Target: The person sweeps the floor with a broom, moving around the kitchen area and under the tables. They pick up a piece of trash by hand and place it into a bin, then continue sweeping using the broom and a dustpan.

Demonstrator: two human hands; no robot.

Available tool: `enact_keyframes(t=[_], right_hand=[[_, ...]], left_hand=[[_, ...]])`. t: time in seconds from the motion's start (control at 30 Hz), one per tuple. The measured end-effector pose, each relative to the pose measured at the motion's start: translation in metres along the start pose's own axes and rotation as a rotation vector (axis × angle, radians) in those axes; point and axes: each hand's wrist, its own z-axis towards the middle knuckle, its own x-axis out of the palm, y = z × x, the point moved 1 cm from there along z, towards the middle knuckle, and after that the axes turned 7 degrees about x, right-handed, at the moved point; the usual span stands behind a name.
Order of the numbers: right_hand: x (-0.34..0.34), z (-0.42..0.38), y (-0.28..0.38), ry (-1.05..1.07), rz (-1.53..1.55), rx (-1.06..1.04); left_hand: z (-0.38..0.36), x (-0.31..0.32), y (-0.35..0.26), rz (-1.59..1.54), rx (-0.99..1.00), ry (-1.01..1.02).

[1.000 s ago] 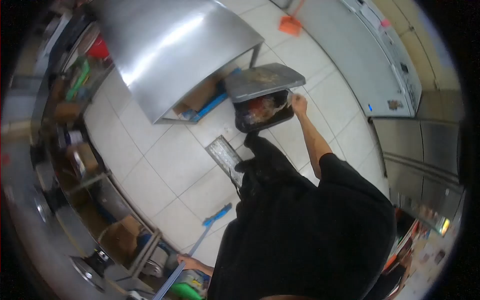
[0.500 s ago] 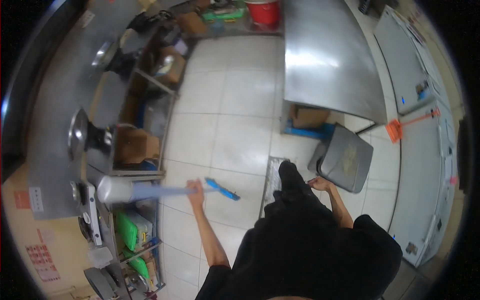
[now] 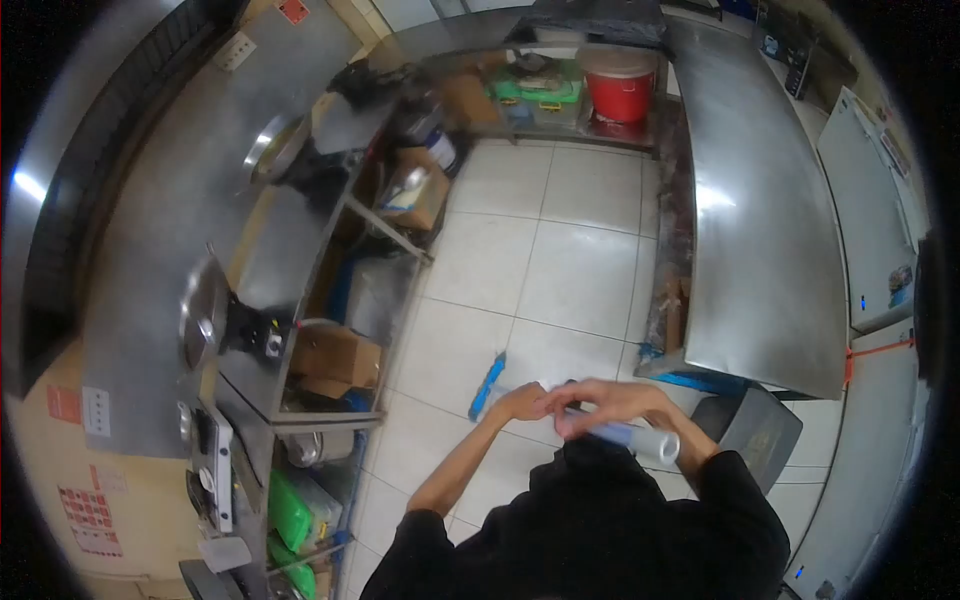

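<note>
Beyond my hands spreads the tiled floor (image 3: 575, 270); right of them sits a grey-lidded bin (image 3: 765, 430). The broom (image 3: 487, 386) has its blue head just ahead-left. My left hand (image 3: 520, 403) closes round its handle; my right hand (image 3: 612, 399) curls half-open over it, grip unclear. A steady left grip and looser right should guide it best.

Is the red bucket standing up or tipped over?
Upright: the red bucket has its pale top facing up and its bottom on the shelf.
</note>
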Motion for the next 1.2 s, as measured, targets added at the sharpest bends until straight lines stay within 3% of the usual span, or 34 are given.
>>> enact_keyframes(t=[0.1, 0.13, 0.23, 0.3, 0.37, 0.47, 0.53, 0.57, 0.63, 0.67, 0.7, 0.73, 0.8, 0.83, 0.87, 0.93, 0.97, 1.0, 1.07, 1.13, 1.17, 1.2], right_hand=[[-0.039, 0.017, -0.011, -0.221, -0.466, -0.223], [-0.051, 0.019, -0.027, -0.231, -0.444, 0.064], [-0.058, 0.028, -0.043, -0.255, -0.188, 0.759], [-0.071, 0.052, -0.016, -0.411, -0.008, 0.946], [-0.071, 0.086, -0.075, -0.648, -0.499, 0.913], [-0.104, 0.159, -0.094, -0.782, -0.44, 0.874], [-0.128, 0.221, -0.12, -0.881, -0.07, 0.81], [-0.136, 0.254, -0.135, -0.912, -0.139, 0.802], [-0.177, 0.329, -0.123, -0.9, 0.237, 0.872], [-0.179, 0.371, -0.169, -1.073, 0.273, 0.79], [-0.198, 0.41, -0.178, -1.261, 0.092, 0.557], [-0.241, 0.455, -0.166, -1.334, 0.051, 0.584], [-0.32, 0.543, -0.151, -1.469, 0.117, 0.663], [-0.358, 0.586, -0.193, -1.377, 0.37, 0.691], [-0.397, 0.625, -0.232, -1.471, 0.308, 0.545], [-0.473, 0.704, -0.327, -1.436, 0.28, 0.365], [-0.501, 0.73, -0.326, -1.386, 0.473, 0.473], [-0.531, 0.756, -0.321, -1.334, 0.661, 0.587], [-0.508, 0.79, -0.371, -1.405, 0.538, 0.574], [-0.415, 0.79, -0.391, -1.5, 0.258, 0.543], [-0.364, 0.772, -0.386, -1.502, 0.101, 0.524], [-0.3, 0.742, -0.349, -1.385, 0.087, 0.645]], left_hand=[[0.016, -0.051, 0.08, 0.181, 0.064, 0.165], [0.03, -0.076, 0.096, 0.207, -0.085, 0.266], [0.056, -0.121, 0.153, 0.347, -0.109, 0.234], [0.084, -0.167, 0.199, 0.353, -0.104, 0.252], [0.105, -0.209, 0.234, 0.46, -0.113, 0.367], [0.138, -0.252, 0.323, 0.552, -0.055, 0.305], [0.151, -0.289, 0.381, 0.593, -0.008, 0.314], [0.164, -0.309, 0.414, 0.594, -0.002, 0.323], [0.188, -0.349, 0.493, 0.615, 0.068, 0.407], [0.193, -0.367, 0.533, 0.606, 0.079, 0.437], [0.209, -0.387, 0.572, 0.618, 0.144, 0.473], [0.227, -0.409, 0.608, 0.622, 0.209, 0.503], [0.247, -0.45, 0.682, 0.847, 0.148, 0.462], [0.254, -0.461, 0.746, 0.807, 0.155, 0.328], [0.263, -0.502, 0.739, 0.863, 0.088, 0.332], [0.271, -0.501, 0.844, 0.944, 0.062, 0.173], [0.274, -0.51, 0.873, 0.965, 0.043, 0.06], [0.275, -0.512, 0.904, 1.063, 0.058, 0.128], [0.266, -0.507, 0.926, 1.113, 0.095, 0.26], [0.234, -0.498, 0.894, 0.82, 0.366, 0.702], [0.192, -0.387, 0.962, 0.557, 0.19, 0.756], [0.144, -0.356, 0.919, 0.318, 0.414, 0.632]])
